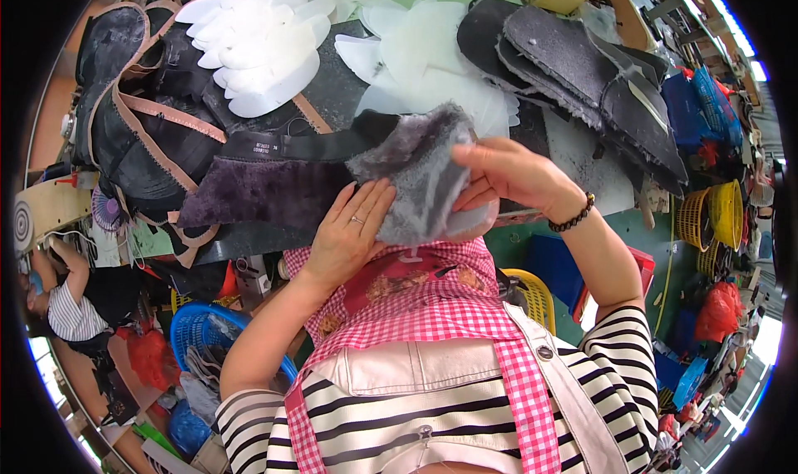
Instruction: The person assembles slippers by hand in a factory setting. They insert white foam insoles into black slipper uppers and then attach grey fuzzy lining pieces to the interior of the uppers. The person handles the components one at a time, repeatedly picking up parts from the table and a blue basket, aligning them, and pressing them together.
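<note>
A grey furry lining piece [420, 187] lies across the front edge of the work table, its pile facing up. My left hand [353, 224], with a ring on one finger, rests flat on its left part, fingers stretched out. At the right edge my right hand [519, 175], wearing a dark bead bracelet, grips the piece between bent fingers. A dark purple-grey furry strip [266, 193] with a smooth black band extends to the left from under the grey piece. Below my right fingers, a pale rounded edge shows; I cannot tell what it is.
White leaf-shaped sheets [262, 46] and more pale sheets [428, 62] are heaped at the back. Dark sole-shaped fleece pieces [573, 66] are stacked back right; black pieces with tan trim [133, 125] lie left. A blue basket [199, 333] stands below left. Another person [79, 308] is at far left.
</note>
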Available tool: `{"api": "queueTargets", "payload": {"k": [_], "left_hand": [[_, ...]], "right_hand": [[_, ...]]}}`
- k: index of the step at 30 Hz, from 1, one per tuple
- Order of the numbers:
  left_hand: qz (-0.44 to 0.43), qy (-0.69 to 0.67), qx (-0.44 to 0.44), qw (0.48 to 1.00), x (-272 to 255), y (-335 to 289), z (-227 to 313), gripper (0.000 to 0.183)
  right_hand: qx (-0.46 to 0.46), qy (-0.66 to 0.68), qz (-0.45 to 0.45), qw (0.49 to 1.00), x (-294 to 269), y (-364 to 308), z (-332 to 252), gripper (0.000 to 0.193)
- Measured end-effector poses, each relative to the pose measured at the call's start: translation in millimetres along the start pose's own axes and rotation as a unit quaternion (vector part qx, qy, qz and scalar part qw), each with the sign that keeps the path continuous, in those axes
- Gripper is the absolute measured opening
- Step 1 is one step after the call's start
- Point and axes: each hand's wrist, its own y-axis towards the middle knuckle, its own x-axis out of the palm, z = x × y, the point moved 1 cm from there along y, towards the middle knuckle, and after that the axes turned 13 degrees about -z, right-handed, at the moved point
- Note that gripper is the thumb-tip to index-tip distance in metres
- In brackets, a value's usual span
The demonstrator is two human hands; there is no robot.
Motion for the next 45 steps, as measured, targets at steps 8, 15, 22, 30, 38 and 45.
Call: {"api": "queueTargets", "payload": {"k": [8,15,22,30,38,45], "left_hand": [[0.055,0.019,0.045,0.997,13.0,-0.6,-5.7,0.062],[0.016,0.064,0.052,0.997,5.7,3.6,-0.7,0.056],[0.012,0.071,0.074,0.995,7.4,-3.6,-6.6,0.053],[0.021,0.061,0.067,0.996,9.8,-0.1,-9.1,0.05],[-0.044,0.112,0.008,0.993,-2.3,2.0,12.3,0.06],[0.21,-0.073,-0.081,0.972,-63.3,46.9,-12.9,0.069]], "right_hand": [[0.055,0.189,-0.025,0.98,6.0,28.3,-5.0,0.038],[0.049,0.173,-0.036,0.983,21.6,54.9,-36.0,0.038],[0.027,-0.596,0.063,0.8,0.2,-7.7,-31.1,0.041],[-0.082,-0.505,0.241,0.824,-15.1,-13.9,29.0,0.038],[-0.139,-0.589,0.272,0.748,-6.4,-5.4,46.4,0.035],[-0.256,-0.66,0.316,0.631,5.8,-5.8,61.7,0.041]]}}
